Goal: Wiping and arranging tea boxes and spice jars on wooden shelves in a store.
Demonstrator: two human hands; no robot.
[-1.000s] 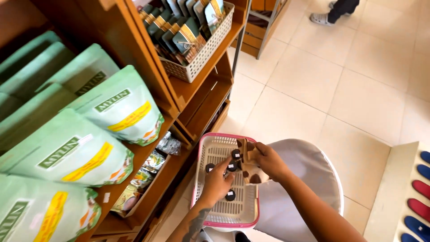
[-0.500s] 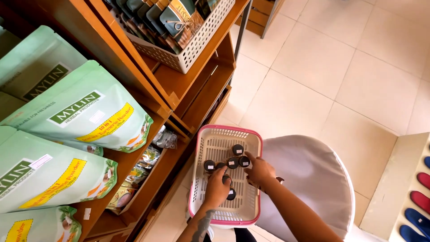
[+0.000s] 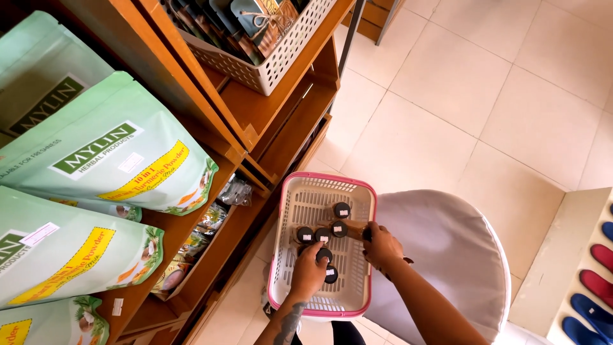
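Both hands reach into the pink-rimmed white plastic basket (image 3: 290, 217) near the wooden shelf. Left hand (image 3: 308, 273) fingers close on a black-capped bottle (image 3: 324, 255); right hand (image 3: 382, 246) fingers grip a brown bottle (image 3: 355, 229).

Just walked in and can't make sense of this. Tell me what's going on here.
A person stands beside a wooden shelf unit with both hands in a pink-rimmed white basket that rests on a white-covered chair. The left hand rests on one of several small dark-capped bottles in the basket, and the right hand grips a brown bottle lying on its side. Large pale green pouches fill the shelves on the left.
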